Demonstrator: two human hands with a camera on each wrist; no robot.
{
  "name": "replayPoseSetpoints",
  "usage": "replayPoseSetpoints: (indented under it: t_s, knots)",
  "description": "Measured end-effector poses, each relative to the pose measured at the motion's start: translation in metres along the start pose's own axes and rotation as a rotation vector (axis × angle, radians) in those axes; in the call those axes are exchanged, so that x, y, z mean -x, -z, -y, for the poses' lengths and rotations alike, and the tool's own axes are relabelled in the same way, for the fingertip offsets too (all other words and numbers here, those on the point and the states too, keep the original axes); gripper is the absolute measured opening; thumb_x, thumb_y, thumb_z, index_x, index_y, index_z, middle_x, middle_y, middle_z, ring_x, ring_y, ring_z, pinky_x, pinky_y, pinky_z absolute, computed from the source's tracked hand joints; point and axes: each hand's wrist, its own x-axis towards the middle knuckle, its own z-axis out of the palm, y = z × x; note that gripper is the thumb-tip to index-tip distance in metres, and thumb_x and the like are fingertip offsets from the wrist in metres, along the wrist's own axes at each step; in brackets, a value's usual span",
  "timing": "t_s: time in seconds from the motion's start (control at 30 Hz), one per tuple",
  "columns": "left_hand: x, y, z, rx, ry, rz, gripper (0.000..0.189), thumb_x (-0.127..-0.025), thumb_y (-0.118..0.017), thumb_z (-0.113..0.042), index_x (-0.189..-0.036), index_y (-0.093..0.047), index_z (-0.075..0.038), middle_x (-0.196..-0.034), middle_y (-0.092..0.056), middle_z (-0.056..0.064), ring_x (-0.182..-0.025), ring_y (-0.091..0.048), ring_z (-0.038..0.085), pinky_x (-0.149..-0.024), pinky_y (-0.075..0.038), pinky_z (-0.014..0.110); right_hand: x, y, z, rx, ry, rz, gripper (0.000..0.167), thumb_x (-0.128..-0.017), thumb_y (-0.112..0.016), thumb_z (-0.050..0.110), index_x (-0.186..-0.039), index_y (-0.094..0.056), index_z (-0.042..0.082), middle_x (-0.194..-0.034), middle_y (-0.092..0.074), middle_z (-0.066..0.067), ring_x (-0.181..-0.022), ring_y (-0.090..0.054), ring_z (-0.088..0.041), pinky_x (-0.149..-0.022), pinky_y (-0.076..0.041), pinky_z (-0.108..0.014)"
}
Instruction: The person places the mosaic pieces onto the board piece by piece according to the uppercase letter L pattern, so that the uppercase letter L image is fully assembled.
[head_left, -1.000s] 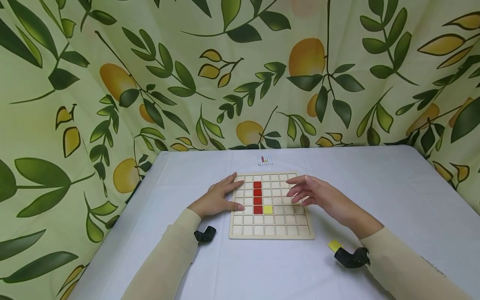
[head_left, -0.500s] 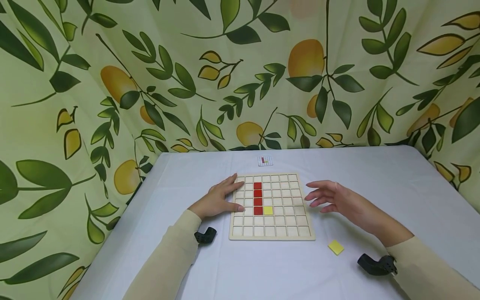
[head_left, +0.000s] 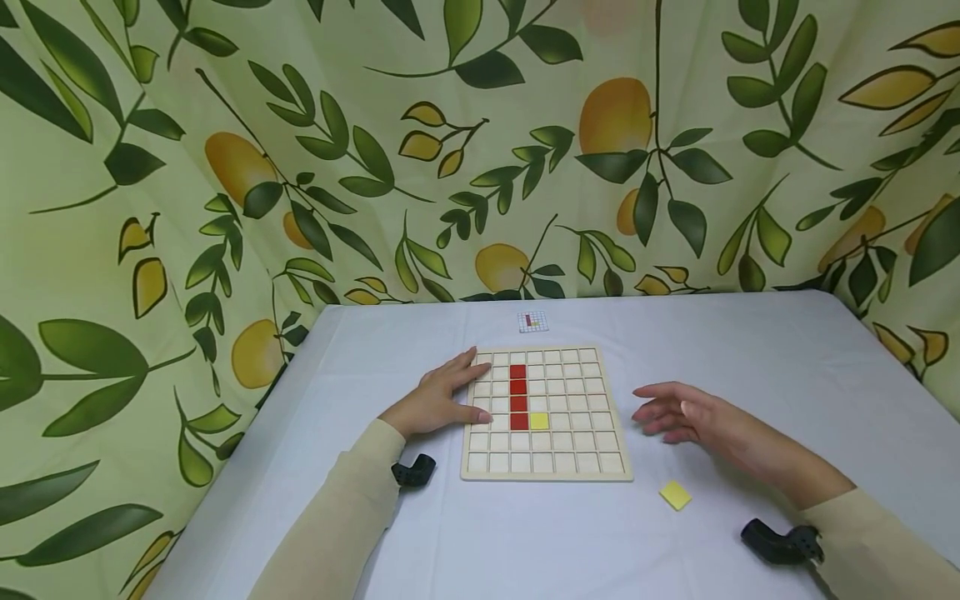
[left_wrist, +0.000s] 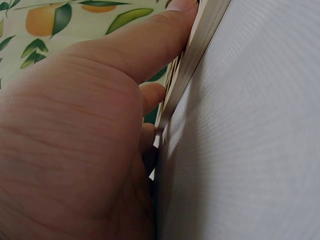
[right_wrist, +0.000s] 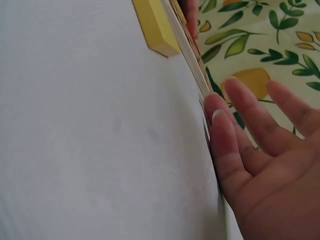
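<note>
A pale wooden grid board [head_left: 577,450] lies flat on the white table. A column of several red tiles [head_left: 518,387] stands in its cells, and a yellow tile [head_left: 539,421] sits right of the lowest red one. My left hand [head_left: 438,396] rests on the board's left edge, thumb and fingers spread over the rim; the left wrist view shows the thumb [left_wrist: 155,42] against the board's side. To the right of the board, my right hand [head_left: 686,412] hovers with relaxed fingers and holds nothing. A loose yellow tile [head_left: 676,495] lies on the cloth nearer me, below that hand.
A small printed card [head_left: 533,322] with a grid and coloured squares lies behind the board. White cloth covers the table [head_left: 585,542]. A curtain [head_left: 420,167] with leaves and fruit hangs behind and to the left. Black cameras [head_left: 782,542] are strapped to both wrists.
My right hand has moved off the board to the right and a little toward me, uncovering the loose yellow tile. The left hand and the tiles on the board stay put.
</note>
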Motion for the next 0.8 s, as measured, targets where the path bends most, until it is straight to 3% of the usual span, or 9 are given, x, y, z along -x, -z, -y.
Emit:
replayPoseSetpoints:
  t_s: [0.1,0.33,0.47,0.6,0.67,0.8]
  knots:
    - [0.0,0.0,-0.001,0.006,-0.003,-0.002,0.097,-0.085,-0.088,-0.061,-0.168,-0.046,-0.034,-0.18,-0.015,-0.011,-0.166,-0.009,0.026,-0.126,-0.015,0.066,0.002,0.0,-0.003,0.048,-0.019,0.004,0.048,-0.115,-0.038,0.014,-0.158,-0.043,-0.007,-0.145,-0.059,-0.024,-0.129,-0.063,-0.026,-0.103,-0.051,-0.03]
    - [0.0,0.001,-0.001,0.004,-0.009,0.007,0.098,-0.085,-0.089,-0.061,-0.168,-0.046,-0.033,-0.181,-0.015,-0.01,-0.166,-0.009,0.025,-0.127,-0.014,0.065,0.005,0.001,-0.006,0.111,0.01,0.091,0.043,-0.103,-0.069,0.002,-0.145,-0.062,-0.001,-0.147,-0.061,-0.02,-0.133,-0.058,-0.011,-0.106,-0.045,-0.022]
    - [-0.001,0.001,0.0,0.004,-0.014,0.004,0.098,-0.085,-0.088,-0.062,-0.168,-0.046,-0.032,-0.181,-0.015,-0.009,-0.166,-0.009,0.026,-0.126,-0.013,0.066,0.008,0.001,-0.007,0.185,0.023,0.13,0.046,-0.096,-0.081,0.006,-0.14,-0.069,0.01,-0.149,-0.061,-0.015,-0.138,-0.051,-0.005,-0.109,-0.036,-0.016]
    - [-0.002,0.002,0.0,0.003,-0.015,0.007,0.099,-0.084,-0.089,-0.062,-0.168,-0.046,-0.032,-0.181,-0.014,-0.009,-0.166,-0.008,0.024,-0.127,-0.012,0.064,0.013,0.0,-0.004,0.253,-0.035,0.163,0.041,-0.092,-0.087,0.016,-0.132,-0.076,0.021,-0.157,-0.052,-0.011,-0.142,-0.04,0.001,-0.108,-0.027,-0.013]
    - [-0.001,0.002,0.0,0.004,-0.014,0.008,0.099,-0.084,-0.089,-0.062,-0.168,-0.046,-0.032,-0.181,-0.014,-0.009,-0.166,-0.008,0.024,-0.127,-0.012,0.064,0.014,-0.002,-0.002,0.278,-0.062,0.175,0.036,-0.091,-0.087,0.02,-0.126,-0.078,0.024,-0.16,-0.049,-0.011,-0.144,-0.036,-0.002,-0.108,-0.026,-0.013]
    - [-0.001,0.001,0.0,0.003,-0.014,0.011,0.099,-0.085,-0.088,-0.062,-0.168,-0.046,-0.031,-0.181,-0.014,-0.008,-0.166,-0.008,0.024,-0.128,-0.011,0.063,0.015,-0.005,0.001,0.337,-0.094,0.186,0.025,-0.09,-0.087,0.023,-0.114,-0.08,0.029,-0.162,-0.046,-0.007,-0.15,-0.032,-0.029,-0.108,-0.027,-0.015]
